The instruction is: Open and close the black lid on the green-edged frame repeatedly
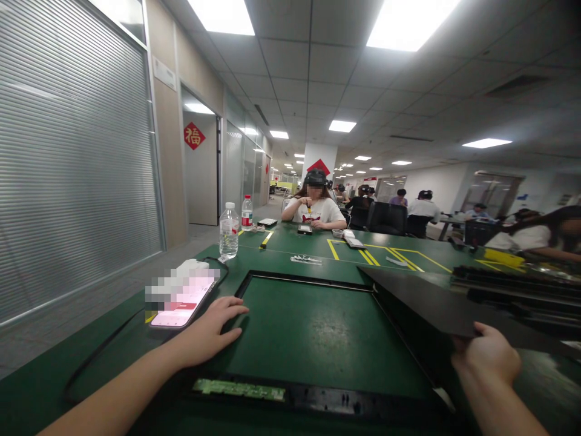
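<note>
A black rectangular frame [295,279] lies on the green table, with the tabletop showing through its middle. A green circuit board [239,390] rests along its near edge. My left hand [221,322] lies with fingers spread at the frame's left side and grips nothing. At the right, my right hand [490,353] holds the edge of a dark flat panel [426,297], its thumb on top and the other fingers hidden beneath. The panel is tilted over the frame's right side.
A lit phone [184,303] lies left of the frame, near a black cable [102,348]. Two bottles [229,233] [247,213] stand beyond it. Opposite sits a person [315,209] working on a small device. Dark long parts [490,280] are stacked at the right.
</note>
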`<state>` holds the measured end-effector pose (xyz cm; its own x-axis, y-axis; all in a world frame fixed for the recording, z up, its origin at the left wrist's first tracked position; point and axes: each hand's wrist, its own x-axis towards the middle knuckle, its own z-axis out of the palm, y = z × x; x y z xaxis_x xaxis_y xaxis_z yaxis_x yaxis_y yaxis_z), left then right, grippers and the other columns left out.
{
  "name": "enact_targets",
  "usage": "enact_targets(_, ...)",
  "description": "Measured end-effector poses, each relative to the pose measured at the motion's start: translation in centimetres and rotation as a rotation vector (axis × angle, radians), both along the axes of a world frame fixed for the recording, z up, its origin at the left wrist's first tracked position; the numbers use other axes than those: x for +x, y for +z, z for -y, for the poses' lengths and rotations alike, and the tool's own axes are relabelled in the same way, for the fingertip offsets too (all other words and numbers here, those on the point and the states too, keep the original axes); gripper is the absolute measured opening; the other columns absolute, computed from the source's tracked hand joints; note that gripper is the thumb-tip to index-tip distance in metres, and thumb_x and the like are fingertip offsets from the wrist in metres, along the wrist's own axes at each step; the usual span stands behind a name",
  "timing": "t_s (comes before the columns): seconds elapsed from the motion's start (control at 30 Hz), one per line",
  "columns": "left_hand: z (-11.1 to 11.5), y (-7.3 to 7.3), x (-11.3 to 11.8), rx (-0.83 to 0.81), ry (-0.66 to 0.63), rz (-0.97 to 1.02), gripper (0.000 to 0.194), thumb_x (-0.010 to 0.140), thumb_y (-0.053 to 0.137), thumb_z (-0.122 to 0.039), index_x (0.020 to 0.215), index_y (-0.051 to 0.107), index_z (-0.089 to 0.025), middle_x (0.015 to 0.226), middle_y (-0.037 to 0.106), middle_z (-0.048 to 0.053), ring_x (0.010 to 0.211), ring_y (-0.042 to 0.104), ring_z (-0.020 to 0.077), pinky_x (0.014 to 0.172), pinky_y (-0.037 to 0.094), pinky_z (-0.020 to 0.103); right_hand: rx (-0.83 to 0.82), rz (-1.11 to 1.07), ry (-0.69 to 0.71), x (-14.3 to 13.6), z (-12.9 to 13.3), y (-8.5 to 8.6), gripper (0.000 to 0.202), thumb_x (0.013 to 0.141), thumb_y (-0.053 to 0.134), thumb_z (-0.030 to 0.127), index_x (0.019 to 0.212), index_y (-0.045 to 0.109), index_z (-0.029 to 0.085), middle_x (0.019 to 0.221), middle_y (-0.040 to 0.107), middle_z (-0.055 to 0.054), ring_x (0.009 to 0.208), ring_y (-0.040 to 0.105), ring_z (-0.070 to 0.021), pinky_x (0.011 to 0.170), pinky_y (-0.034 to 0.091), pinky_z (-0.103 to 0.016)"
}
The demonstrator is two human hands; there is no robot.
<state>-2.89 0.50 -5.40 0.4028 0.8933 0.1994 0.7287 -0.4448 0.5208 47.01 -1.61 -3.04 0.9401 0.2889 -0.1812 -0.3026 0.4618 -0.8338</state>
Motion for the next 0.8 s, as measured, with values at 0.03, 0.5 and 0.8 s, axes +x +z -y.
enact_targets(0.03, 0.0, 0.0, 0.0, 0.002, -0.002, 0.0, 0.041, 0.079, 0.05, -0.038, 0.118, 0.056, -0.027, 0.132, 0.045, 0.007, 0.124, 0.037, 0.0263, 0.106, 0.027, 0.044, 0.005, -0.009, -0.046, -0.2, -0.1, 0.2, 0.017, 0.054, 0.055, 0.003, 0.059, 0.049, 0.018, 0.066, 0.051, 0.005, 0.042, 0.045, -0.0045, 0.036, 0.045, -0.014)
enact_targets(0.5, 0.2, 0.0, 0.1, 0.018, -0.003, -0.034, 0.038, 0.079, 0.05, -0.04, 0.114, 0.059, -0.028, 0.131, 0.047, 0.007, 0.126, 0.035, 0.028, 0.107, 0.025, 0.045, 0.031, -0.172, 0.009, 1.1, -0.7, -0.8, 0.024, 0.055, 0.054, -0.007, 0.062, 0.052, 0.016, 0.075, 0.057, 0.002, 0.045, 0.056, -0.0096, 0.046, 0.053, -0.027)
enact_targets(0.8, 0.2, 0.2, 0.6, 0.029, -0.011, -0.052, 0.039, 0.08, 0.049, -0.041, 0.114, 0.06, -0.027, 0.13, 0.049, 0.008, 0.127, 0.034, 0.0295, 0.106, 0.026, 0.047, 0.065, -0.229, 0.026, 1.6, -0.8, -0.8, 0.021, 0.06, 0.056, -0.005, 0.065, 0.052, 0.015, 0.072, 0.059, 0.002, 0.049, 0.059, -0.0106, 0.053, 0.054, -0.027)
